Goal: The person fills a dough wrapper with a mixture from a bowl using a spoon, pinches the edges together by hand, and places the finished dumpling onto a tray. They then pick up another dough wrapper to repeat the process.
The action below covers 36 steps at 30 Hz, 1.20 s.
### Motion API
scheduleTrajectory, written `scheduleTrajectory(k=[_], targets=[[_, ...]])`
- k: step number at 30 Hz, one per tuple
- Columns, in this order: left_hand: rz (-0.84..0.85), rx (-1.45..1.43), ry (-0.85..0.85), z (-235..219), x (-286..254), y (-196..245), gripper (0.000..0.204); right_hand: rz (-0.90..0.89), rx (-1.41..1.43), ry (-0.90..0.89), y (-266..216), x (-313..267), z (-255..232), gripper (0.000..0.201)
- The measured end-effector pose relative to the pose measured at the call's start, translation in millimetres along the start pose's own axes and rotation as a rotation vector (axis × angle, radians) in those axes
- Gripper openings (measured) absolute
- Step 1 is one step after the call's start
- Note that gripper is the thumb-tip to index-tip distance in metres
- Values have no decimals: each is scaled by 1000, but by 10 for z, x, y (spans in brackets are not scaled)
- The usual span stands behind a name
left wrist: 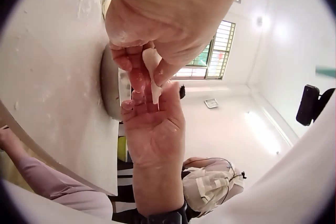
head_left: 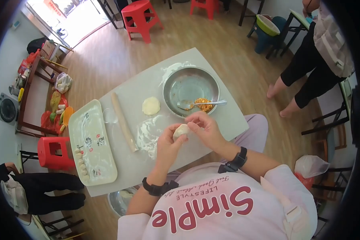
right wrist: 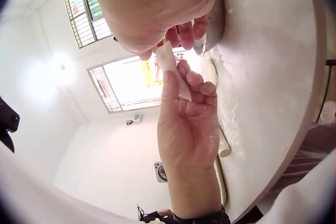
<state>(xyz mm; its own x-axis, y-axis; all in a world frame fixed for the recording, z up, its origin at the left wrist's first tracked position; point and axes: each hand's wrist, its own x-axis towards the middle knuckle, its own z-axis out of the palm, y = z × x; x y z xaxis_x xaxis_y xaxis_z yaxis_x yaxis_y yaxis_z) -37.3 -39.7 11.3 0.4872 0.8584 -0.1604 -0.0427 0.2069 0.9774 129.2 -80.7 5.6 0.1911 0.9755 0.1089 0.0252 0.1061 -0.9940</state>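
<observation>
Over the near side of the table, a half-folded dumpling (head_left: 182, 130) of pale dough is held between both hands. My left hand (head_left: 169, 145) grips it, thumb on one face and fingers behind. The right hand (head_left: 205, 129) pinches the dumpling's edge between thumb and fingers. In the left wrist view the folded dough (left wrist: 152, 66) is seen edge-on, its narrow end at the right fingertips. Just beyond the hands is a steel bowl (head_left: 173, 86) with orange filling (head_left: 204, 105) and a spoon (head_left: 212, 103). A round dough wrapper (head_left: 151, 106) lies left of the bowl.
A rolling pin (head_left: 124, 122) lies on the floured table (head_left: 196, 146). Along the left edge, a tray (head_left: 102, 154) carries a row of several dumplings (head_left: 82, 165). Red stools (head_left: 142, 18) stand on the floor, and other people stand at right and left.
</observation>
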Motion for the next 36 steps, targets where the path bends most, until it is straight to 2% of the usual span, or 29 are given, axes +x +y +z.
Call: scheduleTrajectory(k=[1,3,4,6,12,15,19,28,30,31,33,36], targets=[[13,-31,1,1,-1,0,33,6,1,-6,-65,-16,2,23],[16,-27,11,-12,-1,-11,33,-244,-195,67,-166,-37,10,21],[22,-21,12,-23,-3,-17,32,-240,-191,57,-153,-43,-4,21],[19,-3,23,-31,0,-22,32,-315,-265,-113,-118,-61,-48,21],[71,164,38,-46,-11,-60,30,-402,-447,-155,-127,-23,-31,23],[75,211,49,-55,-22,-69,29,-305,-342,-100,-124,-25,-69,20],[69,240,71,-61,-29,-62,28,-264,-325,-89,-127,-14,-73,18],[108,260,78,-56,-27,-61,26,-431,-495,-155,-73,12,-15,14],[116,289,83,-50,-40,-30,26,-226,-391,-120,-105,-17,-29,16],[125,318,85,-48,-45,-23,25,-225,-391,-121,-108,-7,-20,16],[147,357,91,-48,-41,-31,25,-386,-515,-40,-116,28,8,14],[184,408,111,-31,-42,-26,23,-395,-538,-79,-161,46,12,14]])
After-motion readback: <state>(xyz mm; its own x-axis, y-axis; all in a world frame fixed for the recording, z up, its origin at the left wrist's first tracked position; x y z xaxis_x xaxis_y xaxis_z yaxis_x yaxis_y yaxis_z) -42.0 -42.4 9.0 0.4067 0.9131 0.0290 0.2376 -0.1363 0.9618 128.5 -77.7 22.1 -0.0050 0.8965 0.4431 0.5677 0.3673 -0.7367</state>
